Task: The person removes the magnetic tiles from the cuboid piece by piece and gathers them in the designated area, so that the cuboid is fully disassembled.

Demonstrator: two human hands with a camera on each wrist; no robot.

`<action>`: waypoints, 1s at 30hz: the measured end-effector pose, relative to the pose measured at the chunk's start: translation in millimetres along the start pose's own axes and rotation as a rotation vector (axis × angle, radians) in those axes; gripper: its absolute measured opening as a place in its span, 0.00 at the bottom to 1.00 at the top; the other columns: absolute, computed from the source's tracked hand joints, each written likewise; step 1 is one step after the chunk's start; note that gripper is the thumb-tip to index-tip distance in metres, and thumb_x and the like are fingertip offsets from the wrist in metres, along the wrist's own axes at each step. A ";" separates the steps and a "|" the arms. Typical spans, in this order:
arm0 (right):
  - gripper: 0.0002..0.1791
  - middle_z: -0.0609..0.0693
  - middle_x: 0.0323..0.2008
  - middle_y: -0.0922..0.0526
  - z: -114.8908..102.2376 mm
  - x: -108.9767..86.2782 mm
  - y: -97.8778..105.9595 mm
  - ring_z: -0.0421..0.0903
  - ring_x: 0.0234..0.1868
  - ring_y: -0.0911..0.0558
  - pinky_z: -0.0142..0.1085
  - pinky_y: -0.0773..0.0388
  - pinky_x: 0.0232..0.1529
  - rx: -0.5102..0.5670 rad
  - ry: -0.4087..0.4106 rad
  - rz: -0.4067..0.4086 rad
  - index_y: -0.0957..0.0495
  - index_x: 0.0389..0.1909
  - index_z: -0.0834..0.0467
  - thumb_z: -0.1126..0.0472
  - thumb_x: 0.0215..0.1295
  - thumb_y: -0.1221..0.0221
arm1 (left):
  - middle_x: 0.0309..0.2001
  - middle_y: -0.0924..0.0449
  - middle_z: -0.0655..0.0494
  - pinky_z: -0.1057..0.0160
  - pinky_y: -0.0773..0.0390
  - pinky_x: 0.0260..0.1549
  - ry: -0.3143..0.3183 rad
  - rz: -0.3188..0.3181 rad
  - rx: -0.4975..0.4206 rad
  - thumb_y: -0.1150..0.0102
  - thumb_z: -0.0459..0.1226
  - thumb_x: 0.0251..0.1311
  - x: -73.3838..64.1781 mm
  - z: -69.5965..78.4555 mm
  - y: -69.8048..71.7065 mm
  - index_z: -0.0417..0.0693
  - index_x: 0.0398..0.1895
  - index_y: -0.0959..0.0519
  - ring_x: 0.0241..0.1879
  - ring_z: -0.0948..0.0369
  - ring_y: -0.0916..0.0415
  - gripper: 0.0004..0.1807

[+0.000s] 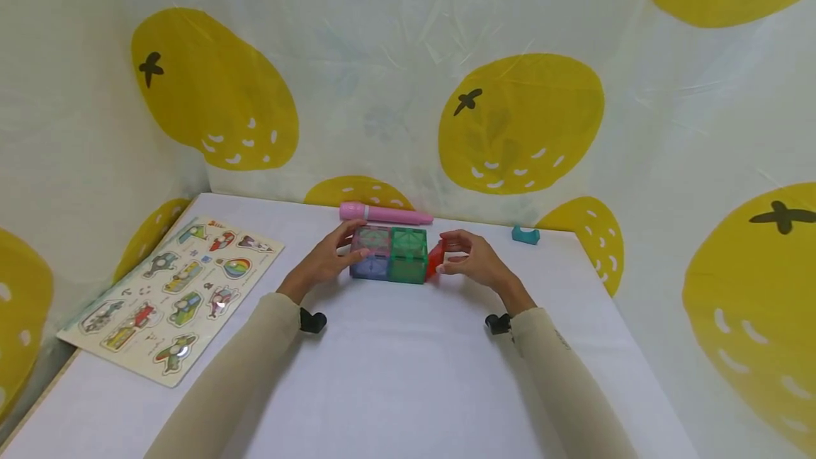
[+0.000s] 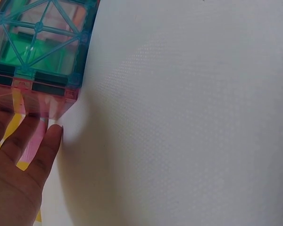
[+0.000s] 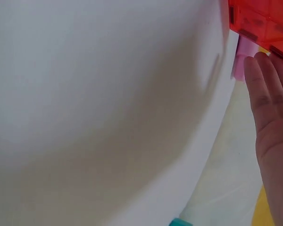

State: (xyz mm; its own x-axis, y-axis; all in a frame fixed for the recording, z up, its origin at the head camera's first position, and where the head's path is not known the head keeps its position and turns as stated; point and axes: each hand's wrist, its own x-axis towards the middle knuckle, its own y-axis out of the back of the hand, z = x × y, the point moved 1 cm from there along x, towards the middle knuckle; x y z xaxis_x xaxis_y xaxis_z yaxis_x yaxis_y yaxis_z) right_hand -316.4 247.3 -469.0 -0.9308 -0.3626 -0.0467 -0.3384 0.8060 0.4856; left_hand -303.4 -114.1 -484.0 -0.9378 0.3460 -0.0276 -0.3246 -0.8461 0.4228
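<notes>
A block of see-through magnetic tiles (image 1: pixel 408 255), green on the right and pink and blue on the left, stands on the white table. My left hand (image 1: pixel 328 257) holds its left end, thumb on the near side and fingers toward the back. A pink side and teal-edged face (image 2: pixel 52 77) appear above those fingers in the left wrist view. At the block's right end, my right hand (image 1: pixel 474 258) grips a tilted red magnetic tile (image 1: pixel 435 259) between thumb and fingers. Straight fingers touch the red tile's edge (image 3: pixel 264 40) in the right wrist view; the thumb is hidden there.
A pink wand-shaped toy (image 1: pixel 389 214) lies behind the block along the back edge. A small teal curved piece (image 1: pixel 525 235) sits at the back right. On the left lies a puzzle board (image 1: pixel 210 278) with vehicle pictures. A fruit-patterned curtain (image 1: pixel 382 91) surrounds the table.
</notes>
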 end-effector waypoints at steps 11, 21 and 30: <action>0.41 0.58 0.69 0.20 5.2 -12.8 19.8 0.61 0.70 0.21 0.54 0.18 0.67 -0.120 -0.047 0.011 0.28 0.74 0.56 0.59 0.60 0.23 | 0.85 0.44 0.54 0.35 0.39 0.79 0.009 0.006 -0.003 0.35 0.58 0.70 -0.6 -2.6 2.9 0.70 0.84 0.45 0.83 0.42 0.45 0.44; 0.40 0.58 0.71 0.22 24.5 3.6 35.7 0.59 0.72 0.24 0.56 0.25 0.74 0.045 -0.126 0.044 0.31 0.78 0.54 0.63 0.66 0.28 | 0.83 0.42 0.52 0.33 0.39 0.78 -0.003 0.005 -0.014 0.35 0.57 0.70 -3.3 -2.7 1.1 0.70 0.84 0.44 0.83 0.41 0.44 0.44; 0.42 0.57 0.73 0.23 35.5 17.4 44.3 0.58 0.74 0.25 0.52 0.26 0.75 0.068 -0.253 0.031 0.34 0.79 0.52 0.66 0.66 0.29 | 0.83 0.42 0.53 0.36 0.37 0.78 0.002 -0.003 -0.029 0.34 0.56 0.70 -2.8 2.0 -1.1 0.69 0.84 0.44 0.83 0.42 0.44 0.44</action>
State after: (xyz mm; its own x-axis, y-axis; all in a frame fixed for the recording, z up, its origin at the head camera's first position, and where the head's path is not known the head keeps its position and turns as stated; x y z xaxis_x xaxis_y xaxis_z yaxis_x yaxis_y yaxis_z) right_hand -352.4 293.4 -479.2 -0.9428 -0.2157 -0.2540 -0.3099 0.8476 0.4306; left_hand -300.1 -113.3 -482.6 -0.9370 0.3478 -0.0310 -0.3311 -0.8565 0.3959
